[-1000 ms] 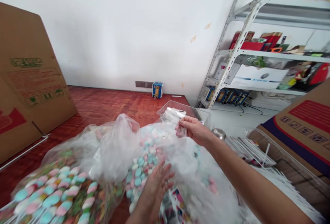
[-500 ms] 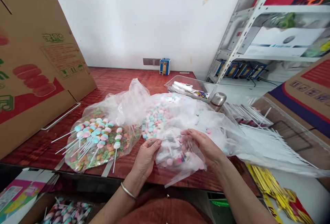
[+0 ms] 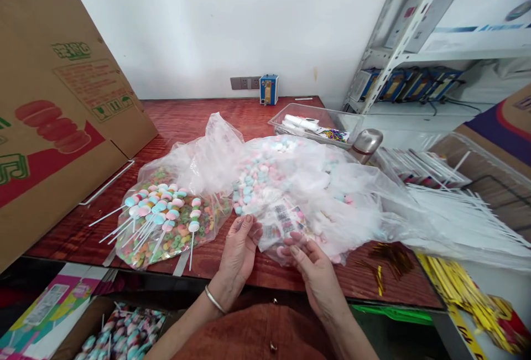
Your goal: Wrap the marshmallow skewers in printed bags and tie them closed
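My left hand (image 3: 239,246) and my right hand (image 3: 310,267) both pinch a small clear printed bag (image 3: 282,226) at the near edge of the red wooden table (image 3: 186,122). The left fingers grip its left side, the right fingers its lower right. Just behind it lies a big clear sack of pastel round candies (image 3: 265,175). To the left, several finished candy skewers on white sticks (image 3: 157,217) rest on another bag of coloured ring candies (image 3: 178,241).
A large cardboard box (image 3: 53,105) leans at the left. A clear tray (image 3: 311,125) and a steel flask (image 3: 365,144) stand behind the sack. White sticks (image 3: 448,210) and gold twist ties (image 3: 448,288) lie at the right. Metal shelving (image 3: 415,28) stands at the far right.
The view dropped and pulled back from the sack. My right hand came back from the tray and my left out of the candies; both now hold the small bag near the table's edge.
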The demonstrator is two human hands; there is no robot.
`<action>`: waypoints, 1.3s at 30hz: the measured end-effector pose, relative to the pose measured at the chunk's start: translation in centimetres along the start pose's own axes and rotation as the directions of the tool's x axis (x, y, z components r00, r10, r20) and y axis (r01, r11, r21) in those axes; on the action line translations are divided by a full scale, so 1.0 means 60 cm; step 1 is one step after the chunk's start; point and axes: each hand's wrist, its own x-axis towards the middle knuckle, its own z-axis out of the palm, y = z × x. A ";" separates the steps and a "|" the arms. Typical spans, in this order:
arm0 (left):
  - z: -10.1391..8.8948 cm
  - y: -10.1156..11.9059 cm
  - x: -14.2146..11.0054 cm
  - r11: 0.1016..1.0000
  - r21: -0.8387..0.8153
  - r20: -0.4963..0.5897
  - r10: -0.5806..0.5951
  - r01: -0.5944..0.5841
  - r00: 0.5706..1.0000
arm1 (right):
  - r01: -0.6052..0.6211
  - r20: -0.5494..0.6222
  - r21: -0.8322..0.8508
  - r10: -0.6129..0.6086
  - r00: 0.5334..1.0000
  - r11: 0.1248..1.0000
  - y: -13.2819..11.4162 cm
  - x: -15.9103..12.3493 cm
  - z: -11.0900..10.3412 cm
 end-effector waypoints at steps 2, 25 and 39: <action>-0.012 0.006 -0.005 1.000 0.018 -0.013 -0.010 0.011 1.000 | 0.009 -0.057 0.009 -0.009 0.998 1.000 0.016 0.012 0.011; -0.072 0.046 -0.040 0.858 0.460 -0.015 0.268 -0.231 0.963 | 0.191 0.281 -0.287 -0.108 0.954 0.939 0.004 0.047 0.031; -0.061 0.085 -0.023 0.951 0.251 0.085 -0.207 0.180 0.975 | 0.229 0.308 -0.385 -0.110 0.945 0.894 0.010 0.061 -0.016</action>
